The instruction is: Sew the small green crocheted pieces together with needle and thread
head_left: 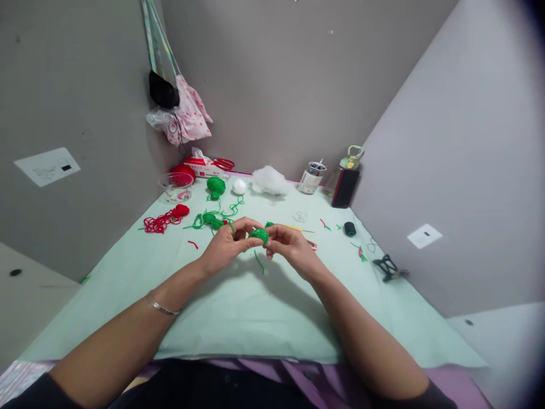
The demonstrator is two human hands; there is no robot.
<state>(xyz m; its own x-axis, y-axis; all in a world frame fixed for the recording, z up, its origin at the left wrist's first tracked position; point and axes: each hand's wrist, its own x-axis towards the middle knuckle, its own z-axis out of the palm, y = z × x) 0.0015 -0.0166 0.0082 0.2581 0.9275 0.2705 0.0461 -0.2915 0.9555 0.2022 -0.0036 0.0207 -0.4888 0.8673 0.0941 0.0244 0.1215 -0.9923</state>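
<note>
Between my two hands, above the middle of the table, is a small green crocheted piece (259,236) with a rounded shape. My left hand (232,243) pinches it from the left between thumb and fingers. From the right, the thumb and fingertips of my right hand (289,245) grip its other edge. A short green yarn piece (259,262) is visible just below it. Beyond my left hand lies a tangle of green yarn (208,219). Past my right hand, a crochet hook with a yellow handle (293,228) lies on the cloth, partly hidden.
Behind are a green yarn ball (216,186), a white ball (239,187), white stuffing (270,180) and a tissue box (202,167). Red yarn (159,221) and a clear tub (176,190) stand left. At right are a pen cup (312,179), an upright phone (345,187), and black thread (349,229).
</note>
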